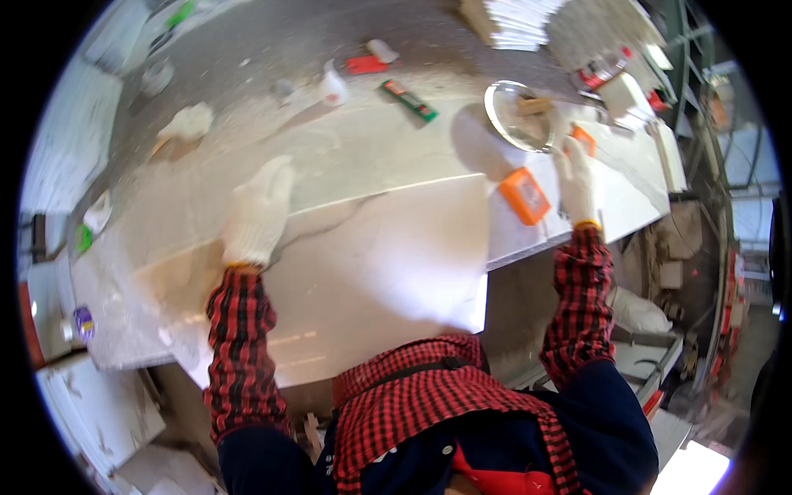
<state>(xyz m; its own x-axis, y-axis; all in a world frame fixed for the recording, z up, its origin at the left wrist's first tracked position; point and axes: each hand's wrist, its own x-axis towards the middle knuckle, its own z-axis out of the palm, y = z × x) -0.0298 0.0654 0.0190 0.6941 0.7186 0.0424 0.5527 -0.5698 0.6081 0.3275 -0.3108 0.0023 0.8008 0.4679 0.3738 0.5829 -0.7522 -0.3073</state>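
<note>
My left hand (259,216), in a white knit glove, lies across the far edge of a pale, grey-veined stone slab (388,256). Its fingers stretch forward side by side. The slab overhangs the near edge of the worktable toward my body. On the right, my gloved right hand (579,183) is closed around a small orange block (584,140), partly hidden by the fingers. A second orange block (525,196) with a pale label rests on the table just left of that hand. Beyond it stands a round, shiny-rimmed dish (502,124) with a brown piece inside.
A green box (408,100), a white nozzle-shaped bottle (333,85) and a red packet (365,65) sit farther back. A whitish lump (188,122) lies at the left. At the back right are a red-labelled plastic bottle (603,70) and a white stack (518,23).
</note>
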